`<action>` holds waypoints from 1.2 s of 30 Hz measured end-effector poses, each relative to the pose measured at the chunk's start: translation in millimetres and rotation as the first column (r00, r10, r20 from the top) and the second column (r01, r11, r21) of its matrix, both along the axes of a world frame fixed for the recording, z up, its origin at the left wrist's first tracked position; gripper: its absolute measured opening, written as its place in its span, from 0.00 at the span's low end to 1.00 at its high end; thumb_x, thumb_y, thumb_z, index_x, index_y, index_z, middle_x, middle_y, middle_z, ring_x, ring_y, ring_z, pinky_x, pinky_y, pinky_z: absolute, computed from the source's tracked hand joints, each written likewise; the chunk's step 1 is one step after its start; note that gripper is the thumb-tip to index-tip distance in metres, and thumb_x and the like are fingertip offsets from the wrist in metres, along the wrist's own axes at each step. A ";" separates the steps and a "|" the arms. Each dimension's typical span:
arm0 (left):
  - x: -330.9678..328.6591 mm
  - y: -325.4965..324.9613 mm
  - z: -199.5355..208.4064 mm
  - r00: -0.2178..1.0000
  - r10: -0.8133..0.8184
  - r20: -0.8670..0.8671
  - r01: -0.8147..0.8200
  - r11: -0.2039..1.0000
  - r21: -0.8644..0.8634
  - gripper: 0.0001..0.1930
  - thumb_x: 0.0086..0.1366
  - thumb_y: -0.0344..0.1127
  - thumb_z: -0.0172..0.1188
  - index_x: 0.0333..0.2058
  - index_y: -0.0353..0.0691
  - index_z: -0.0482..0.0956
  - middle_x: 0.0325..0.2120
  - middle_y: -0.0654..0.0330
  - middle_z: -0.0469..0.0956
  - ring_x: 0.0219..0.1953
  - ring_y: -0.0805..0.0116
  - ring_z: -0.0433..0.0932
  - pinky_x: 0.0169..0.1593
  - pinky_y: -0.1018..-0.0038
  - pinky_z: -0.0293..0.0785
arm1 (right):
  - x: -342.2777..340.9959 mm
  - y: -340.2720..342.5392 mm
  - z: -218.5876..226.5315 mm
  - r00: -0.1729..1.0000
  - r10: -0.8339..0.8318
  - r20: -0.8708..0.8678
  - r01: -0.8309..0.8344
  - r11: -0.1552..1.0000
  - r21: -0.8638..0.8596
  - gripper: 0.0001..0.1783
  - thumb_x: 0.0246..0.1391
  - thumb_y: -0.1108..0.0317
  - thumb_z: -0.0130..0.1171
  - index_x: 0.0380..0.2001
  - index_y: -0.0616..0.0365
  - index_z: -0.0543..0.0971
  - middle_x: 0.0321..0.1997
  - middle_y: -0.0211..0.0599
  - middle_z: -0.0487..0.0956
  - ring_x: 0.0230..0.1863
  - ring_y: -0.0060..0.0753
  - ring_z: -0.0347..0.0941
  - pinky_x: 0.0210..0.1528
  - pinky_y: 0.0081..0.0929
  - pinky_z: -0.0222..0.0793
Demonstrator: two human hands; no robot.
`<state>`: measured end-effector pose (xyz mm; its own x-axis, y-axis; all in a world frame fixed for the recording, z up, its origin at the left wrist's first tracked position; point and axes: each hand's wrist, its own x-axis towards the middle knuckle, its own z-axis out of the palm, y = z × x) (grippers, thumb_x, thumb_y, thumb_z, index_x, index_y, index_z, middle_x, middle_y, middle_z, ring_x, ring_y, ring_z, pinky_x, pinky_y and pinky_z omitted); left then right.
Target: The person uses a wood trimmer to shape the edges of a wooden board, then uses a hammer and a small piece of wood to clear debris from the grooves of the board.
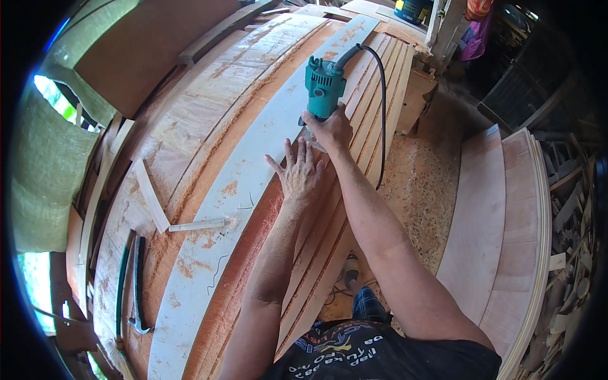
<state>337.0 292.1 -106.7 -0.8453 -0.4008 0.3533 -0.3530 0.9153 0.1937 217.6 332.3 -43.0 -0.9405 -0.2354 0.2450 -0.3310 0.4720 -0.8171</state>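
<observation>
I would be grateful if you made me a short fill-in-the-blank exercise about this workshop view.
1. The right hand holds the power tool, whose cord is coloured ____.
2. The left hand is held palm ____, with its fingers spread.
3. In the picture, the hammer lies to the ____ of the left hand.

Missing words: black; down; left.

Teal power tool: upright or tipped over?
Upright: the teal power tool stands over the boards, cord leaving its upper end, right hand gripping it low.
</observation>
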 end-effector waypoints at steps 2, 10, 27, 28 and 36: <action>-2.6 0.6 0.5 1.000 0.004 -0.004 -0.004 1.000 -0.005 0.32 0.67 0.54 0.44 0.63 0.40 0.61 0.67 0.59 0.56 0.71 0.53 0.44 0.59 0.24 0.21 | -2.3 0.3 0.4 1.000 0.000 0.002 0.000 1.000 -0.002 0.42 0.38 0.44 0.69 0.51 0.59 0.66 0.43 0.43 0.79 0.45 0.47 0.78 0.50 0.43 0.71; -14.4 -1.3 0.5 1.000 -0.005 -0.006 0.005 1.000 0.003 0.31 0.67 0.52 0.45 0.63 0.39 0.61 0.67 0.59 0.57 0.71 0.52 0.44 0.59 0.24 0.21 | -13.1 -0.4 3.3 1.000 -0.005 -0.006 0.005 1.000 0.023 0.43 0.38 0.43 0.69 0.51 0.60 0.66 0.43 0.44 0.79 0.44 0.47 0.78 0.50 0.44 0.71; -46.0 -2.9 -2.0 1.000 -0.016 -0.021 0.016 1.000 0.012 0.31 0.67 0.51 0.45 0.63 0.38 0.61 0.66 0.58 0.57 0.71 0.53 0.45 0.59 0.25 0.20 | -42.7 -1.8 3.6 1.000 -0.021 -0.022 0.022 1.000 0.014 0.41 0.37 0.42 0.69 0.48 0.60 0.68 0.41 0.43 0.80 0.43 0.47 0.78 0.49 0.44 0.71; -47.9 -4.2 -2.9 0.999 -0.020 -0.032 0.020 1.000 -0.001 0.31 0.67 0.51 0.45 0.63 0.38 0.61 0.66 0.58 0.57 0.71 0.53 0.44 0.59 0.25 0.20 | -43.9 -2.4 4.2 0.999 -0.028 -0.027 0.029 0.999 0.023 0.41 0.37 0.42 0.69 0.48 0.60 0.68 0.41 0.43 0.80 0.43 0.47 0.79 0.49 0.44 0.71; -60.4 -4.2 -1.5 1.000 -0.019 -0.008 0.019 1.000 -0.012 0.32 0.67 0.52 0.44 0.63 0.38 0.61 0.67 0.58 0.56 0.71 0.52 0.44 0.59 0.25 0.19 | -57.2 -1.8 4.3 0.999 -0.031 -0.025 0.032 0.998 0.045 0.42 0.37 0.41 0.69 0.48 0.60 0.68 0.40 0.43 0.80 0.42 0.46 0.79 0.48 0.42 0.72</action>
<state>276.6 287.9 -108.2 -0.8500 -0.3801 0.3648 -0.3339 0.9243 0.1850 160.4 330.5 -38.7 -0.9416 -0.2171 0.2573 -0.3345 0.5185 -0.7869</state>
